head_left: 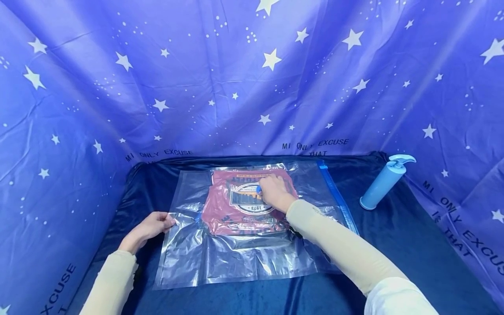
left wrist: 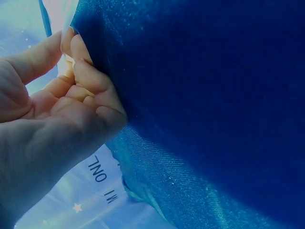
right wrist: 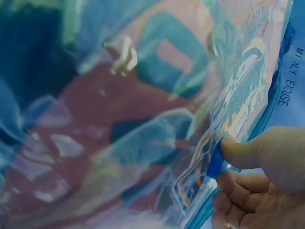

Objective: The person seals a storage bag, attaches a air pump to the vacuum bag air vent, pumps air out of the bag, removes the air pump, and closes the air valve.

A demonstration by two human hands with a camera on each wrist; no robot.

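Note:
A clear plastic storage bag point(head_left: 244, 262) lies flat, with a folded dark-red printed shirt point(head_left: 220, 205) inside it. At the bag's left edge, my left hand point(head_left: 153, 224) pinches the film between thumb and fingers; the left wrist view shows the plastic edge point(left wrist: 69, 28) rising from that pinch. My right hand point(head_left: 273, 190) reaches over the shirt's round print. Its thumb and forefinger pinch a small blue piece point(right wrist: 217, 160) at the bag's surface, the other fingers curled below. A blue zip strip point(head_left: 338, 197) runs down the bag's right side.
A light-blue hand pump point(head_left: 383, 183) stands tilted in the head view, right of the bag. Dark blue velvety cloth point(head_left: 417, 258) covers the table. Purple star-printed curtains point(head_left: 220, 78) enclose the back and both sides.

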